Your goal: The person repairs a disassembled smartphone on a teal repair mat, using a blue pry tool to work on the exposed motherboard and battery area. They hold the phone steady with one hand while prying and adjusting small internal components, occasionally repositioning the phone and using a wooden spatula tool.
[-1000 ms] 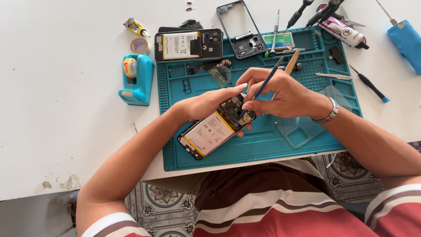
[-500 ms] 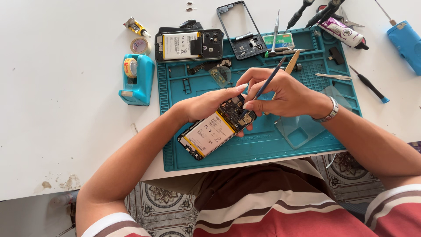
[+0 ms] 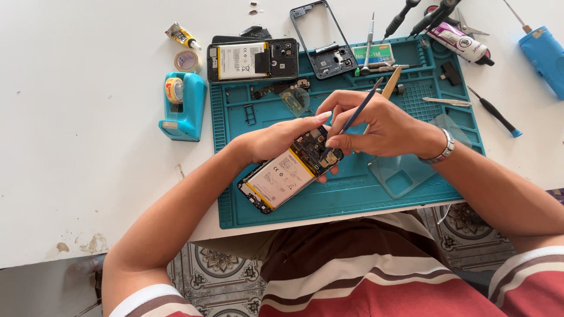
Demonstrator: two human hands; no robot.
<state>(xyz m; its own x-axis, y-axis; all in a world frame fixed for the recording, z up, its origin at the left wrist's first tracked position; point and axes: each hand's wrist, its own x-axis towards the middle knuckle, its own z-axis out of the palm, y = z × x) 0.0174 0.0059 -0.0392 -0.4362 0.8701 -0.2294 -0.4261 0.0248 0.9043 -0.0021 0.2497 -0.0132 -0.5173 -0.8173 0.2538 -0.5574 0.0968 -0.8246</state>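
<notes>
The right hand (image 3: 385, 126) pinches a thin blue pry tool (image 3: 351, 120) between thumb and fingertips, pen-fashion; its lower tip rests down among the circuit boards at the upper end of the opened phone (image 3: 291, 173), though exactly which part it touches is too small to tell; a metal watch (image 3: 442, 149) sits on that wrist. The left hand (image 3: 276, 138) lies over the phone's upper edge, fingers stretched toward the right hand and curled around the far side of the casing, steadying it. The phone lies back-off and tilted on the teal repair mat (image 3: 346, 199), its pale battery (image 3: 281, 177) exposed, near the mat's middle and just above the person's lap.

Just right of the hands a clear plastic sheet (image 3: 405, 173) rests on the mat; a wooden stick (image 3: 390, 82) lies behind the right hand. At the mat's upper left a second opened phone (image 3: 252, 60) lies with its battery showing; beside it a black phone frame (image 3: 323, 38) straddles the mat's top edge. Off the mat to the left a blue tape dispenser (image 3: 182, 105) stands on the white table (image 3: 88, 164), with a roll of tape (image 3: 187, 60) and a small glue tube (image 3: 182, 36) beyond it. Tweezers (image 3: 446, 101) and a small screwdriver (image 3: 496, 114) lie to the right.
</notes>
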